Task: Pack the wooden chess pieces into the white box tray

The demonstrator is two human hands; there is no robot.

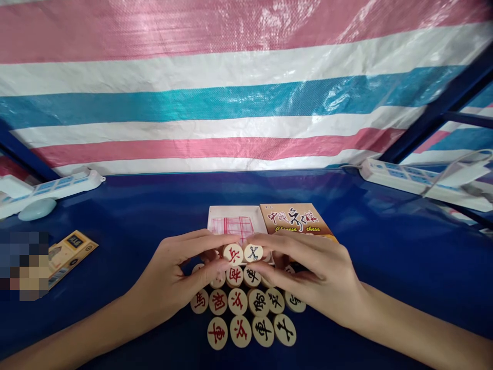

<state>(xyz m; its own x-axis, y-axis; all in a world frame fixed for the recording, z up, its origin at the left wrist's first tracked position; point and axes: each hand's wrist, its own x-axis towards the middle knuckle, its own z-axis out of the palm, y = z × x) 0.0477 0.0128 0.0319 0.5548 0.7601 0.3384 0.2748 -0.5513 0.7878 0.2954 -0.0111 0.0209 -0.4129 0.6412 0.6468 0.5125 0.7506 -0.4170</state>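
My left hand (184, 262) pinches a round, pale Chinese chess piece with a red character (233, 254) between thumb and fingers. Beside it, my right hand (314, 262) grips a similar piece with a black character (253, 253). The two pieces are side by side, faces toward me. Under and in front of my hands, several more pieces sit in rows, red characters such as this one (238, 301) to the left and black ones such as this (263, 331) to the right. My fingers partly hide the farther row.
Behind my hands are an open white box (214, 215) with a red-lined sheet (231, 226) and a brown Chinese chess lid (283, 210). Power strips (77, 182) (408, 180) lie at both sides of the blue table (154, 205). A yellowish box (73, 257) rests left.
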